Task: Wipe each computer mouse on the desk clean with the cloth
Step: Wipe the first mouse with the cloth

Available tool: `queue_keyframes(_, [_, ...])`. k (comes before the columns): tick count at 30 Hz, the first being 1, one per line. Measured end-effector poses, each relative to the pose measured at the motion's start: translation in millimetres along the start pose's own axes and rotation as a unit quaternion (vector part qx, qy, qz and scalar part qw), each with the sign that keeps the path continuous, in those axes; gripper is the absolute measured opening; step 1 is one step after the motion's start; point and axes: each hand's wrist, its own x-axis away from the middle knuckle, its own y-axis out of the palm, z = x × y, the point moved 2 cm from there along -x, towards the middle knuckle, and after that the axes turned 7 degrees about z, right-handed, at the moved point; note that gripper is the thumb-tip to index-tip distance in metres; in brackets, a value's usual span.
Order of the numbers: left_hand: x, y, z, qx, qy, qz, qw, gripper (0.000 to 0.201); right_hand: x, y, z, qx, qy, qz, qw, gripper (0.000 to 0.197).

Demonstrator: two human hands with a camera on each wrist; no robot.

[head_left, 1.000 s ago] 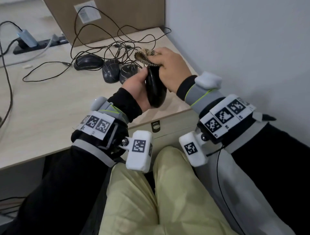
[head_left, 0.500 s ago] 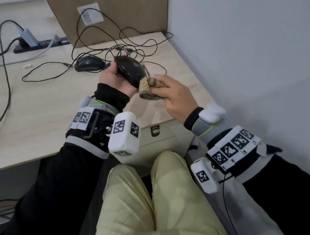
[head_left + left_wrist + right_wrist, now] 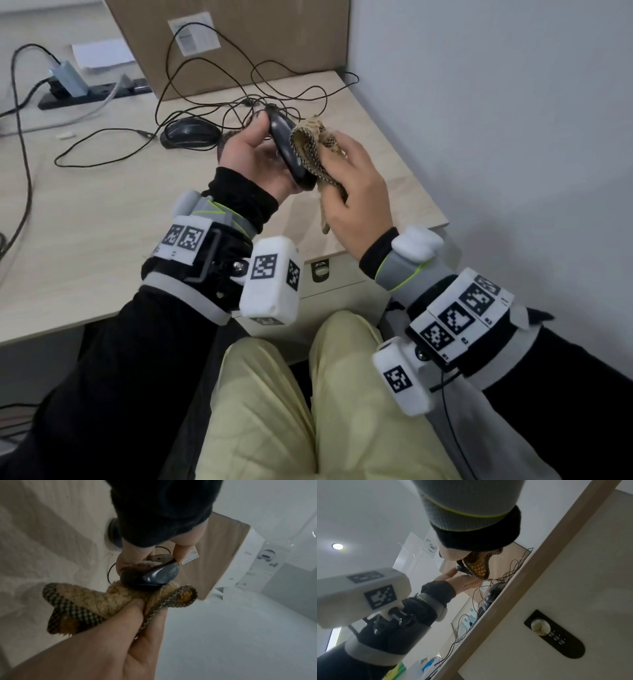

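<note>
Black mouse point(image 3: 287, 150) is up off the desk point(image 3: 85, 192), held on edge over the desk's right side near the front edge, w/ the left hand point(image 3: 253, 161) curled round it: thumb on the far end, fingers on the underside. Right hand point(image 3: 356, 192) has its fingers closed on a tan checked cloth point(image 3: 311, 150), bunched up & pressed vs. the mouse's right side; a loose tail of cloth hangs below the hand. In the left wrist view the fleecy side of the cloth touches the mouse's glossy top, thumb & forefinger pinching the fabric. A second black mouse point(image 3: 191, 134) sits on the desk towards the back, left of the hands, its cord looping out to the left. More mice point(image 3: 489, 595) lie by it, seen only in the right wrist view, mostly hidden behind the left hand from the head cam; can't tell how many. Tangle of thin black cables point(image 3: 246, 92) spreads over the back right corner in front of a cardboard box point(image 3: 239, 41). Power strip point(image 3: 92, 96) w/ a grey plug lies at the back left. Lock point(image 3: 320, 270) shows on the drawer front under the desk edge.
</note>
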Motion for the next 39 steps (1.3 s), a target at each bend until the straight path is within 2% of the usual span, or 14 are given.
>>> queue_keyframes(4, [6.7, 8.6, -9.2, -0.084, -0.015, 0.031, 0.996, 0.038, 3.8, -5.0, 4.1, 0.028, 0.004, 0.015, 0.999, 0.051])
queue_keyframes(8, [12.5, 13.8, -23.0, -0.173, -0.022, 0.030, 0.984, 0.027, -10.2, -11.5, 12.6, 0.066, 0.038, -0.002, 0.997, 0.051])
queue_keyframes(13, [10.3, 12.4, -28.6, -0.135, 0.020, -0.012, 0.991, 0.020, -39.7, -15.8, 15.6, 0.093, 0.048, -0.055, 0.993, 0.052])
queue_keyframes(18, [6.6, 13.8, -14.1, -0.057, 0.053, 0.040, 0.996, 0.022, -23.3, -18.0, 9.1, 0.075, -0.005, -0.074, 0.994, 0.043])
queue_keyframes(21, [7.2, 12.0, -6.4, -0.085, 0.065, 0.068, 0.992, 0.023, -5.3, -18.6, 7.4, 0.067, -0.027, -0.075, 0.995, 0.042])
queue_keyframes(24, [7.6, 8.4, -8.0, -0.105, 0.060, 0.058, 0.991, 0.020, -2.0, -16.2, 7.5, 0.074, -0.033, -0.065, 0.995, 0.042])
queue_keyframes(27, [8.8, 5.4, -16.1, -0.144, 0.046, 0.014, 0.988, 0.016, -15.4, -13.1, 11.1, 0.070, 0.019, -0.062, 0.995, 0.043])
queue_keyframes(29, [10.0, 4.1, -22.9, -0.171, 0.039, -0.008, 0.984, 0.020, -29.8, -10.6, 17.3, 0.063, 0.068, -0.061, 0.994, 0.046])
queue_keyframes(32, [10.2, 5.8, -29.1, -0.162, 0.054, 0.001, 0.985, 0.027, -41.0, -8.1, 22.3, 0.053, 0.102, -0.079, 0.990, 0.045])
queue_keyframes(35, [9.0, 9.6, -25.9, -0.117, 0.078, 0.024, 0.990, 0.026, -34.8, -9.5, 19.5, 0.038, 0.082, -0.075, 0.993, 0.039])
queue_keyframes(39, [5.3, 12.7, -7.1, -0.060, 0.088, 0.066, 0.992, 0.025, -12.1, -11.0, 12.9, 0.032, 0.024, -0.084, 0.996, 0.041])
